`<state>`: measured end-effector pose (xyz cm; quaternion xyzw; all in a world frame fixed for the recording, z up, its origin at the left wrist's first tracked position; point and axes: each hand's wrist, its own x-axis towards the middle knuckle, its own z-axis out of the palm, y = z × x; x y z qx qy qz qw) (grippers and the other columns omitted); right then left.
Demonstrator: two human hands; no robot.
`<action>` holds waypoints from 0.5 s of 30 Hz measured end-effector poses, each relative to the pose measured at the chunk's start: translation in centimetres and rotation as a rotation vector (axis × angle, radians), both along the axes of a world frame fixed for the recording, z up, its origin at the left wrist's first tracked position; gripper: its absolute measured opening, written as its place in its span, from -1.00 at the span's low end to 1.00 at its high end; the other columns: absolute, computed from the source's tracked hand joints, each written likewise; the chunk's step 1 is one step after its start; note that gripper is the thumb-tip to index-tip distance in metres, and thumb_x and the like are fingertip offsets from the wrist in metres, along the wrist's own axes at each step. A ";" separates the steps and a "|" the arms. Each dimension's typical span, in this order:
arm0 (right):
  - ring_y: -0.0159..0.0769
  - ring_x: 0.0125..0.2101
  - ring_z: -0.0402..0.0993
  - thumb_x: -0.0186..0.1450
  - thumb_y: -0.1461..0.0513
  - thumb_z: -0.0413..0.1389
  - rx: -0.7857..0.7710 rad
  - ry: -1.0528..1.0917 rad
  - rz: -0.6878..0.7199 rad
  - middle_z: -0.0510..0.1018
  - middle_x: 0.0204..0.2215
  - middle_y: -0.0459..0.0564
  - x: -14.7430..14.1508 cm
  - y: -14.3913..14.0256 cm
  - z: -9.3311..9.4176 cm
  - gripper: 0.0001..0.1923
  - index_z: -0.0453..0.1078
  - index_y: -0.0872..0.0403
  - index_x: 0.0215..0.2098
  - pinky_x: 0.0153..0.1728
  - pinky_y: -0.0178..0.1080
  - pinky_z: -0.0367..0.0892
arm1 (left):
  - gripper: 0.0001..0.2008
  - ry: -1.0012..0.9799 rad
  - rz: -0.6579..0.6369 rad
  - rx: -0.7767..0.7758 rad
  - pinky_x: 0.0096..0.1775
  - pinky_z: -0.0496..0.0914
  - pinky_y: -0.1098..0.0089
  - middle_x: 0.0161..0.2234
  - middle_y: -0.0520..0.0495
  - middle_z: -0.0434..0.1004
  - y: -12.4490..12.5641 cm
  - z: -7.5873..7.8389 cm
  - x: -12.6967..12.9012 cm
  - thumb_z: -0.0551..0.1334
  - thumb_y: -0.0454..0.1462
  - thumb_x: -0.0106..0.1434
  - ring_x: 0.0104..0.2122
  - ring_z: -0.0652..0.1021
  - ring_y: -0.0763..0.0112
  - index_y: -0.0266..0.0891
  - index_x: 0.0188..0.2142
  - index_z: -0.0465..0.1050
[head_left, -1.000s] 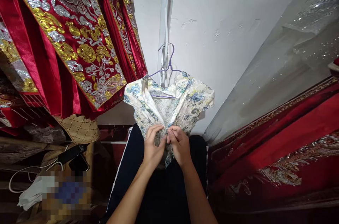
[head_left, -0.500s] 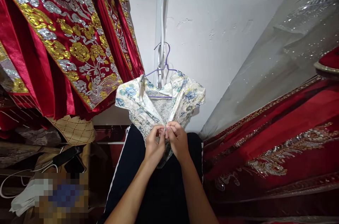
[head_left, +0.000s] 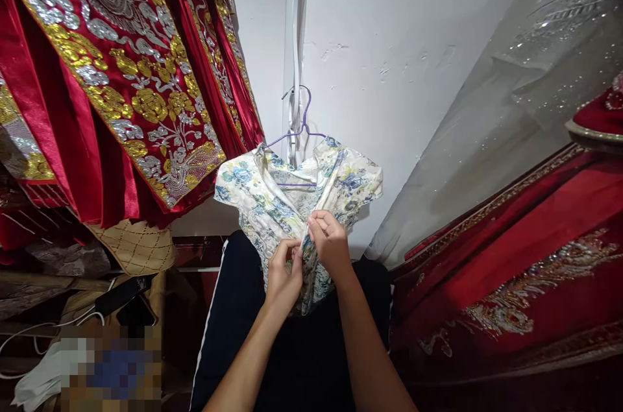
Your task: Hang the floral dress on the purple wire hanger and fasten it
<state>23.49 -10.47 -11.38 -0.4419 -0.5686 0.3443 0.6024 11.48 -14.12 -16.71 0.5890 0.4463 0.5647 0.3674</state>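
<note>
So there's one small floral dress (head_left: pixel 292 194), cream with blue and yellow flowers, hanging on one purple wire hanger (head_left: pixel 298 133) against the white wall (head_left: pixel 389 42). It hangs pretty much straight up and down, collar at the top by the hook, hem end dropping toward the person's lap, with the open front facing the camera.

Both hands are on it around the middle. The left hand (head_left: pixel 282 272) is pinched shut on the left edge of the opening, the right hand (head_left: pixel 331 243) is pinched on the right edge a bit higher, fingertips nearly touching each other.

Around it: red robes with gold and silver embroidery (head_left: pixel 121 74) hang close on the left, almost brushing the sleeve. More red embroidered fabric (head_left: pixel 511 282) lies on the right, with a sheer glittery grey cloth (head_left: pixel 511 107) above it. Dark trousers with a white stripe (head_left: pixel 302 347) sit below the dress.
</note>
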 end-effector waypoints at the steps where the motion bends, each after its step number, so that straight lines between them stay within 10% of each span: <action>1: -0.37 -0.58 0.17 0.33 0.08 0.10 0.007 0.012 -0.006 0.29 -0.62 -0.19 0.0 0.3 0.3 -0.82 0.34 0.02 -0.28 -0.53 -0.29 0.14 | -0.80 0.000 -0.006 -0.005 -0.15 0.37 0.35 -0.25 -0.09 0.50 0.0 -0.1 0.0 0.15 -0.12 0.39 -0.23 0.50 0.30 -0.17 -0.13 0.44; 15: -0.42 -0.61 0.06 0.41 0.07 0.02 0.293 -0.280 -0.076 0.21 -0.62 -0.22 1.6 3.5 6.4 -0.79 0.33 0.03 -0.24 -0.54 -0.32 -0.02 | -0.83 0.082 -0.080 0.023 -0.36 0.25 0.42 -0.42 0.01 0.30 -1.4 -1.2 0.5 0.10 -0.14 0.41 -0.42 0.35 0.39 -0.16 -0.25 0.33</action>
